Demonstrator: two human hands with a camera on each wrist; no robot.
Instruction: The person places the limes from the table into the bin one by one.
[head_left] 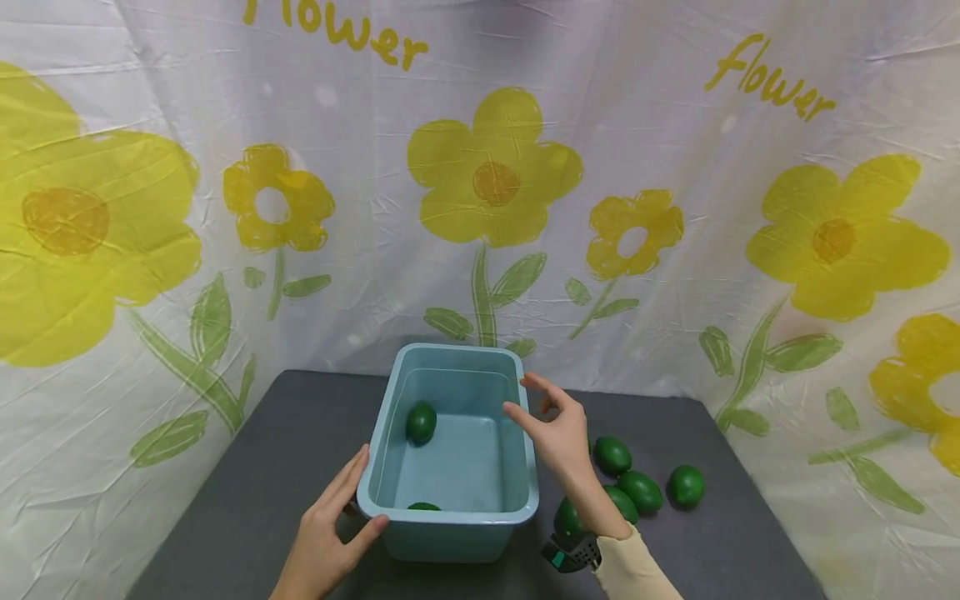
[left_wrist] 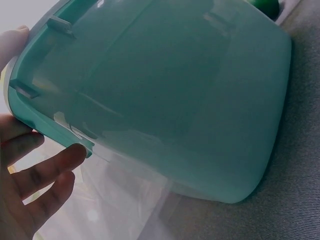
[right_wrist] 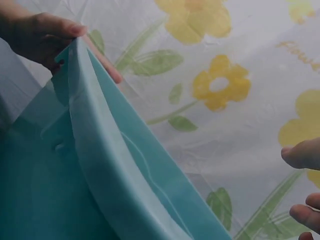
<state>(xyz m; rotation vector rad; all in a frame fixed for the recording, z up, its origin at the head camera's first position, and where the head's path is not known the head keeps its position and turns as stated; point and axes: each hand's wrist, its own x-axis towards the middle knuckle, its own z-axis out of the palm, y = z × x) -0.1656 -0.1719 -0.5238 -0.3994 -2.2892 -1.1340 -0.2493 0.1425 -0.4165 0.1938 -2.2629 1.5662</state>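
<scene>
At the blue bin's rim (head_left: 443, 517), left fingers (head_left: 347, 483); nearby, right fingers (head_left: 546, 387).

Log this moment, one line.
left hand: touching blue bin; right hand: empty, near bin; in bin: two green fruits visible; on table: more green fruits

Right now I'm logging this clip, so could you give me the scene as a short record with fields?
Container: blue bin on a dark table
Inside: two green fruits, one mostly hidden by the near rim
Outside: at least five more, right of the bin
Left hand: touching the bin's near left corner
Right hand: by the right rim, holding nothing
Backdrop: pale cloth with yellow flowers
</scene>
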